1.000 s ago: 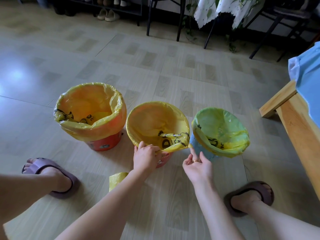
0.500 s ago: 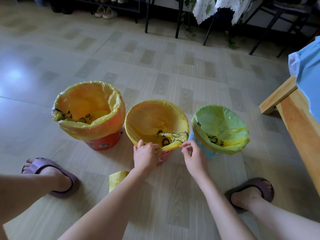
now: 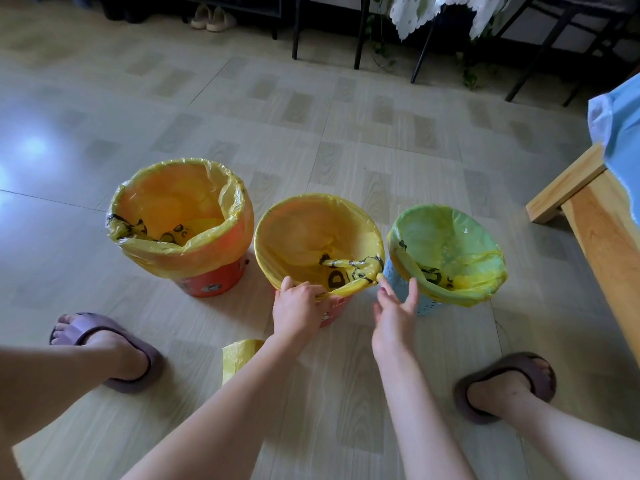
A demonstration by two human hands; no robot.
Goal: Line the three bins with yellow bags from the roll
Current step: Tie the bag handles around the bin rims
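Three bins stand in a row on the floor, each with a yellow bag folded over its rim: a large orange bin [image 3: 211, 280] on the left, a red middle bin [image 3: 337, 306], and a small blue bin [image 3: 424, 306] on the right. My left hand [image 3: 298, 308] grips the near rim of the middle bin's yellow bag [image 3: 311, 230]. My right hand [image 3: 394, 306] hovers with fingers spread between the middle and blue bins, just below the bag's twisted knot [image 3: 367, 268]. The roll of yellow bags [image 3: 239, 356] lies on the floor, partly behind my left forearm.
My feet in purple slippers rest at the left [image 3: 104, 344] and right [image 3: 509, 382]. A wooden bench [image 3: 588, 209] with a blue cloth [image 3: 620, 129] stands at the right. Black chair and table legs [image 3: 360, 32] line the far wall.
My right hand reached to the middle bag's twisted corner, then let go and spread its fingers. My left hand stayed on the bag's rim.
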